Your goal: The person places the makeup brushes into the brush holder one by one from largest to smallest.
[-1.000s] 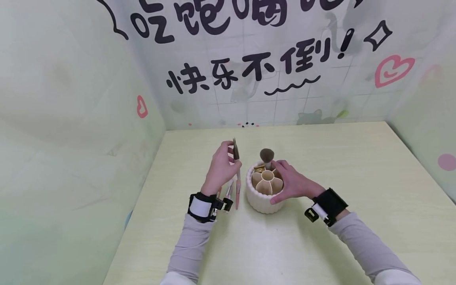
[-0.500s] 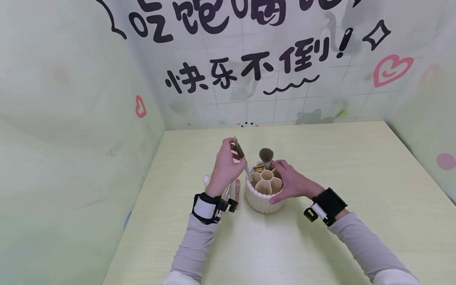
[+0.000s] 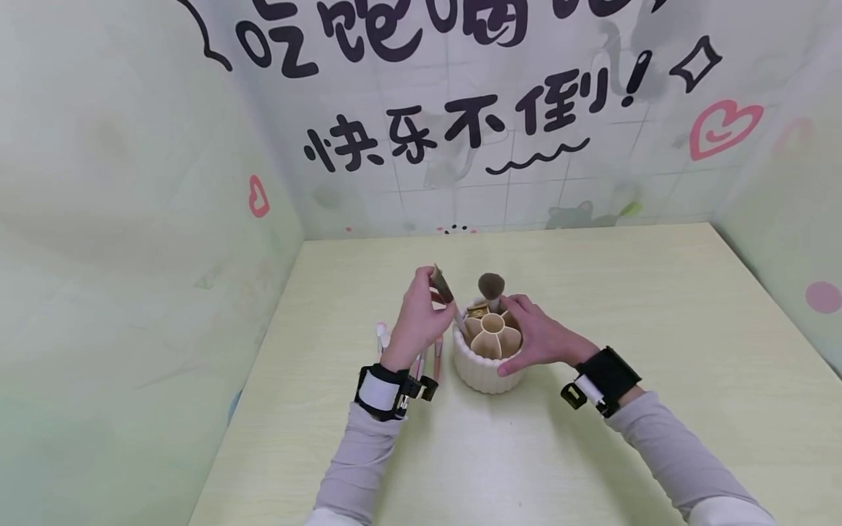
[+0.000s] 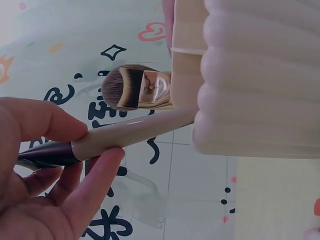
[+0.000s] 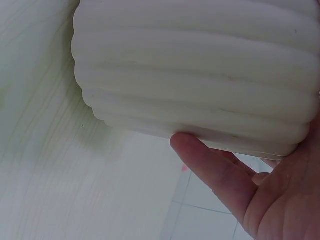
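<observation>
My left hand (image 3: 421, 318) pinches a makeup brush (image 4: 135, 131) between thumb and fingers, close to where its pale handle meets a dark section. The brush slants, bristles up, and its handle's lower end reaches inside the rim at the left of a cream ribbed brush holder (image 3: 488, 372). With thumb in front and fingers behind, my right hand (image 3: 546, 336) grips the holder's right side. The holder stands upright and has petal-shaped compartments around a round centre. A fluffy makeup brush (image 3: 491, 285) and a shiny gold piece (image 3: 477, 312) stand at its back.
Several slim brushes, among them a pink one (image 3: 438, 358) and a white-tipped one (image 3: 381, 330), lie on the pale wooden table (image 3: 592, 453) left of the holder, partly hidden by my left hand and wrist. Printed walls (image 3: 421, 197) enclose the table's back and sides.
The brush in my left hand has moved right, tilted and then lowered, bringing its handle end from beside the holder to inside its rim. My right hand keeps its grip.
</observation>
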`<state>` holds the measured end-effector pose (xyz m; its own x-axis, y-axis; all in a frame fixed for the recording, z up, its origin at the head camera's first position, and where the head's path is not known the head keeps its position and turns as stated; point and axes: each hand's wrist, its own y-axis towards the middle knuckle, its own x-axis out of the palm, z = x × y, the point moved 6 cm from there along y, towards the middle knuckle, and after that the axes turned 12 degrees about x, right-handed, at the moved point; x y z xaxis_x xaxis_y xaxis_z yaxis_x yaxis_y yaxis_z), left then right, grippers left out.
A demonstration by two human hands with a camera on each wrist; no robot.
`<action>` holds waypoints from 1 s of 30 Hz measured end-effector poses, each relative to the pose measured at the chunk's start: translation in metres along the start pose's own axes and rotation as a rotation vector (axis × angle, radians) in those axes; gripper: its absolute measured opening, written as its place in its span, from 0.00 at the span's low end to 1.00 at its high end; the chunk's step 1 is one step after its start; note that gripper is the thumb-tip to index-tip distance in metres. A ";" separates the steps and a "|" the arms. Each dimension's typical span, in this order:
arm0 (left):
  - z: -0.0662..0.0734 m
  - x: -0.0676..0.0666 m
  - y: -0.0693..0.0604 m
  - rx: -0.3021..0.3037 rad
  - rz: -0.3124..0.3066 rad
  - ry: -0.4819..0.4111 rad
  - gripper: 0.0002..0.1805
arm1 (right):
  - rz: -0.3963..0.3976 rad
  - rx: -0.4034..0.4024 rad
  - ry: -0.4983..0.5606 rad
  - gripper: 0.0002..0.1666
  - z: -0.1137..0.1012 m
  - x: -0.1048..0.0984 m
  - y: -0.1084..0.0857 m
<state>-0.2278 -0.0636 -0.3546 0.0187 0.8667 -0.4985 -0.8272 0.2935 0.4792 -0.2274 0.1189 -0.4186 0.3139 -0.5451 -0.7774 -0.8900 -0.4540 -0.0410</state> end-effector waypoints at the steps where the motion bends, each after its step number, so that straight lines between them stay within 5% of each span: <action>1: -0.001 0.001 -0.001 -0.001 -0.004 0.002 0.26 | 0.000 0.001 0.000 0.72 0.000 0.000 0.000; 11: -0.013 0.016 -0.010 0.015 -0.057 -0.052 0.23 | 0.002 0.014 -0.007 0.73 0.000 0.000 0.000; 23: -0.014 0.030 -0.017 0.070 -0.121 0.031 0.23 | 0.007 0.014 -0.007 0.73 0.001 0.001 0.001; 30: -0.018 0.037 -0.024 0.035 -0.196 0.059 0.23 | -0.011 0.019 0.001 0.73 0.001 0.002 0.000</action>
<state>-0.2173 -0.0462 -0.3979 0.1437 0.7670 -0.6254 -0.7908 0.4689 0.3934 -0.2274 0.1183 -0.4213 0.3238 -0.5414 -0.7760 -0.8928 -0.4463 -0.0611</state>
